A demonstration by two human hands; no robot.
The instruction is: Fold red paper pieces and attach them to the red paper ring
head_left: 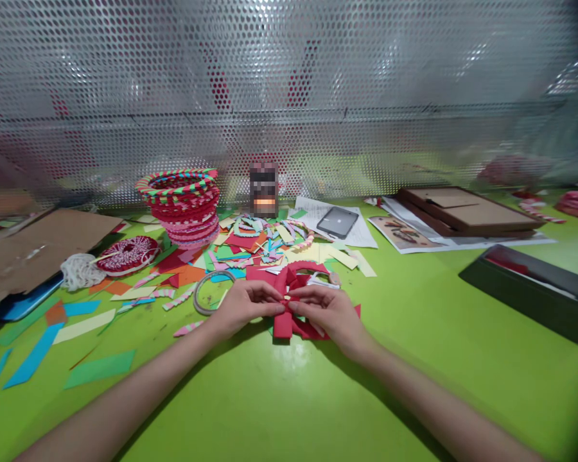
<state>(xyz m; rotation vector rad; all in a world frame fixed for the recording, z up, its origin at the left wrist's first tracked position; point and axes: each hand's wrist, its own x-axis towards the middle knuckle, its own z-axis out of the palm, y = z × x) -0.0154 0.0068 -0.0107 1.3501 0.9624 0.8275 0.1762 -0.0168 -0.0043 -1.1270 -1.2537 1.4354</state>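
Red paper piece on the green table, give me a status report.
Left hand and right hand both pinch the red paper piece. It rests on the green table. Tape roll beside left hand, paper scraps behind.

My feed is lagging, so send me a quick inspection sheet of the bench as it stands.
Surface: green table, bare at the near right.
Job's things: red folded paper piece, pinched at its middle.
Clutter: coloured paper scraps, woven paper basket, tape ring, tablet, cardboard, dark tray.
Hands: left hand and right hand both grip the paper piece.
Cables: nothing seen.
Surroundings: perforated metal screen behind.
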